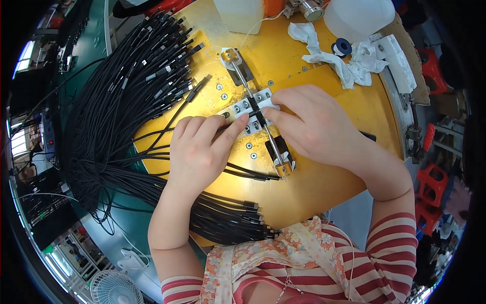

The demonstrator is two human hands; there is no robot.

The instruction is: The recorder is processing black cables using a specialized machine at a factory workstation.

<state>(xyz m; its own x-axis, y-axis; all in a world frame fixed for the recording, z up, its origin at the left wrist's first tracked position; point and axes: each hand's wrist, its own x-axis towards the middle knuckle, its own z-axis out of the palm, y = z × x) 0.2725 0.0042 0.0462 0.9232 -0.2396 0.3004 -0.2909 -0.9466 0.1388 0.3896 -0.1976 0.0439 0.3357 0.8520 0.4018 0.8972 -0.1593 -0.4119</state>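
Observation:
My left hand (201, 152) is closed, its thumb and index finger pressing a thin black cable (223, 129) against the left side of a small metal fixture (247, 105). A steel rod (244, 81) with a black sleeve crosses over the fixture's middle. My right hand (316, 124) is at the fixture's right side, thumb and forefinger drawn together beside the black sleeve. What lies between those fingertips is hidden. The fixture has white blocks with screws, bolted onto a yellow board (309, 187).
A large bundle of black cables (126, 76) with metal plugs spreads over the left. More cable ends (233, 218) lie near my apron. Crumpled white tissue (349, 66), a dark spool (341, 47) and a white container (359, 17) sit at the far right. A fan (115, 288) stands lower left.

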